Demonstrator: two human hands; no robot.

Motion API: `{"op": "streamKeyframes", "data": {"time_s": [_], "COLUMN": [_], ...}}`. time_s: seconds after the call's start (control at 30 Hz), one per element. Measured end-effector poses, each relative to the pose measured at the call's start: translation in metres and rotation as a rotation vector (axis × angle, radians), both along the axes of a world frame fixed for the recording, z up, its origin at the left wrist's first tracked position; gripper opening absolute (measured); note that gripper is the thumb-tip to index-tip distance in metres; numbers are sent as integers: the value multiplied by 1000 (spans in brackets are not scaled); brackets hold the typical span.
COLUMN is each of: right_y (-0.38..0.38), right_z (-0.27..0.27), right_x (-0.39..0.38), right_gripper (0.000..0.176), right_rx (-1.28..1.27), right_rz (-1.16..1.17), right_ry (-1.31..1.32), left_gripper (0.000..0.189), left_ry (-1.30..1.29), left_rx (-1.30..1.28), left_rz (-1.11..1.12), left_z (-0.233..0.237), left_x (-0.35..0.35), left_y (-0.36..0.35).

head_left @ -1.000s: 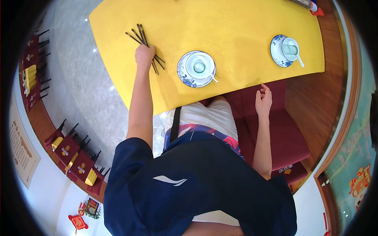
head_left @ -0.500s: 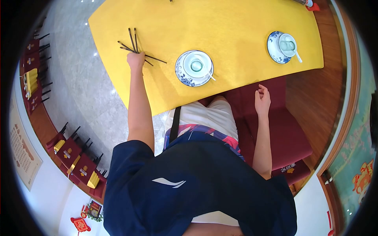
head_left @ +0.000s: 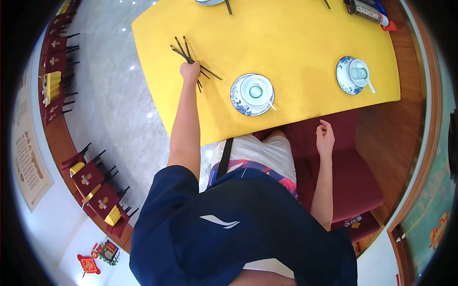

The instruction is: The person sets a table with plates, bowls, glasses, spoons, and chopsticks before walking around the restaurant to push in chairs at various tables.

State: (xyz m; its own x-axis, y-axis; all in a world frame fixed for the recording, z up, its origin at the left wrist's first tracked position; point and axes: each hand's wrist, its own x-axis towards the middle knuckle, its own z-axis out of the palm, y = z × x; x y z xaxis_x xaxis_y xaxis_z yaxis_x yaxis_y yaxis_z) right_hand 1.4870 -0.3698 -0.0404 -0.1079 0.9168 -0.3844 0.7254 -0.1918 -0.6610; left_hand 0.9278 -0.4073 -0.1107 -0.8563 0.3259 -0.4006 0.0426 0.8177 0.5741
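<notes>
My left hand (head_left: 190,71) is closed around a bunch of dark chopsticks (head_left: 183,50) over the left part of the yellow tablecloth (head_left: 296,52). Their ends fan out on both sides of the fist. Right of it sits a blue-and-white plate (head_left: 241,109) carrying a white bowl, a greenish glass cup (head_left: 255,92) and a white spoon (head_left: 272,106). My right hand (head_left: 325,137) hangs in front of the table edge above the maroon bench, its fingers loosely bent and apart, with nothing in it.
A second setting has a patterned plate (head_left: 344,86), glass cup (head_left: 359,73) and spoon (head_left: 371,86). Further chopsticks (head_left: 228,6) and a plate (head_left: 210,2) lie at the far edge. A dark cylindrical item (head_left: 365,12) lies far right. The maroon bench (head_left: 350,176) is at my right.
The view has shifted, so the table appears lower and further right, with more of its far side showing. My left hand still holds the chopsticks, whose spread differs slightly. My right hand stays empty.
</notes>
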Motion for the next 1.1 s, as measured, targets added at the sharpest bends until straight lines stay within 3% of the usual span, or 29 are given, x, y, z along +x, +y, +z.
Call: {"op": "streamKeyframes", "data": {"time_s": [0.07, 0.13, 0.23, 0.3, 0.4, 0.5, 0.6, 0.77, 0.93, 1.1], "right_y": [2, 5, 24, 42, 80, 101, 108, 100, 103, 110], "right_z": [4, 9, 32, 55, 94, 115, 106, 90, 68, 63], "right_x": [-4, -14, -42, -68, -117, -144, -142, -107, -61, -34], "right_gripper": [28, 25, 21, 21, 36, 31, 27, 31, 28, 29], "right_rx": [-15, 0, 120, 89, -111, -181, -198, -153, -121, -260], "right_rz": [-10, -38, 72, 105, -68, -158, -207, -356, -522, -462], "right_ry": [35, 53, 154, 223, 772, 897, 879, 939, 997, 1032], "left_gripper": [27, 24, 22, 16, 12, 14, 15, 11, 11, 10], "left_ry": [-325, -488, -616, -667, -793, -538, -453, -526, -976, -764], "left_rx": [265, 399, 435, 389, 289, 239, 189, 239, 34, 94], "left_rz": [182, 120, -117, -433, -812, -1221, -1333, -1351, -1072, -1408], "left_z": [19, 56, 120, 164, 197, 186, 188, 172, 160, 159], "left_x": [-1, 9, 45, 91, 166, 204, 225, 229, 232, 240], "left_y": [13, 26, 42, 51, 55, 52, 56, 62, 72, 105]}}
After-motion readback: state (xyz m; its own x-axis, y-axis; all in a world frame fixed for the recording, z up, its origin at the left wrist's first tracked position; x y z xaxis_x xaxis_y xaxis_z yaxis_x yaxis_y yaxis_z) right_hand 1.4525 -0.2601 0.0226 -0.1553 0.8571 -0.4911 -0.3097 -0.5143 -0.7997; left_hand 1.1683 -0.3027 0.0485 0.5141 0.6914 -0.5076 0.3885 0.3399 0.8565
